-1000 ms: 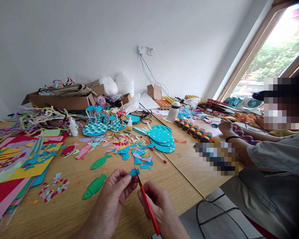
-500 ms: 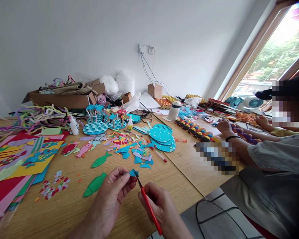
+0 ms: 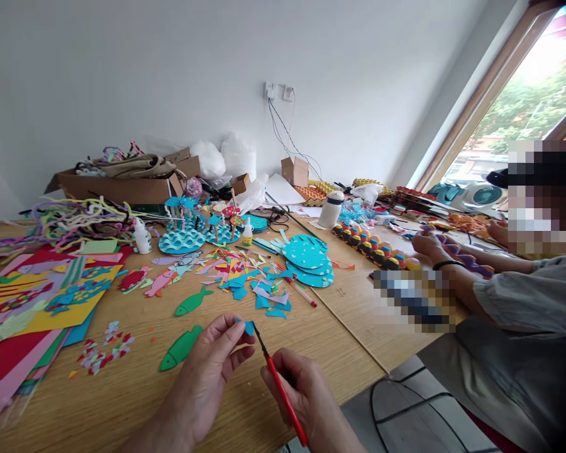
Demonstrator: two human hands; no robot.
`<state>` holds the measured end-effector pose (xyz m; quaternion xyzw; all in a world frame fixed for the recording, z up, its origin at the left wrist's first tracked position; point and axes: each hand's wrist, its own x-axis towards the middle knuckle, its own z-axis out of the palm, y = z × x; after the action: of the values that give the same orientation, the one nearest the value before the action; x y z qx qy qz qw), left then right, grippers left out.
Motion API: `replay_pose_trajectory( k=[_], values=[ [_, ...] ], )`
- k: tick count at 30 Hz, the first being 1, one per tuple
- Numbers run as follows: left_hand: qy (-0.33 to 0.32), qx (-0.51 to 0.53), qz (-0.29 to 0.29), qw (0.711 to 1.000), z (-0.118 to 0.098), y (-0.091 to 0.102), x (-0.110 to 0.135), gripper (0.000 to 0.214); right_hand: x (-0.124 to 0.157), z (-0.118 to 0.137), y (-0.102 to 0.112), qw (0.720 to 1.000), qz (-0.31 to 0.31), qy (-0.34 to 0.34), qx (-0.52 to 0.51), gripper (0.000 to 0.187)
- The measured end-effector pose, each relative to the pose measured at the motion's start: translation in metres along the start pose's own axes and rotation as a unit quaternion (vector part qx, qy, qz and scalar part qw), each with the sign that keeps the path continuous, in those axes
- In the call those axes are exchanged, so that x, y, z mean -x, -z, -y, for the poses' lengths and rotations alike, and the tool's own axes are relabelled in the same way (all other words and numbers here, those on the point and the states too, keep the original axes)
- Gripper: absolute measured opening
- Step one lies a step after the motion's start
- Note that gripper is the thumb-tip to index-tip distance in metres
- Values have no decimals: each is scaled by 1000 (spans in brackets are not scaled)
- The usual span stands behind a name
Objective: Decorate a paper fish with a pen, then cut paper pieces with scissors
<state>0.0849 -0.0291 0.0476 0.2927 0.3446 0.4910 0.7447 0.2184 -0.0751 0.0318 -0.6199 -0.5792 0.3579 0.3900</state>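
Paper first: small blue paper piece, lower centre of frame, pinched in the left hand, grip closed on it between thumb and fingers. Right hand, also lower centre, grip closed round red-handled scissors.

Change from a second ago: scissor tip then crossed the paper; now it sits at the paper's right edge, contact unclear. Paper lies a little further left in frame, with less showing. Two green fish remain on the bench, left of the hands.

Writing: yellow label on small glue bottle, mid-frame, too small to read. Faint marks on the wood right of the blue discs, not legible.

Edges: bench's near edge slants from lower centre up to the right; wooden stick reaches it. Wood surface shows between right hand and stick. Loose coloured scraps lie beyond the fingertips.
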Motion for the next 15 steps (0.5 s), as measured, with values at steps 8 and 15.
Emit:
replay_pose_trajectory(
  k=[8,15],
  values=[
    [11,-74,13,997,4,-4,2,17,0,-4,-2,1000,5,12,-3,31],
    [19,-94,36,995,2,-5,1,16,2,-2,3,998,48,27,-37,32]
  ],
)
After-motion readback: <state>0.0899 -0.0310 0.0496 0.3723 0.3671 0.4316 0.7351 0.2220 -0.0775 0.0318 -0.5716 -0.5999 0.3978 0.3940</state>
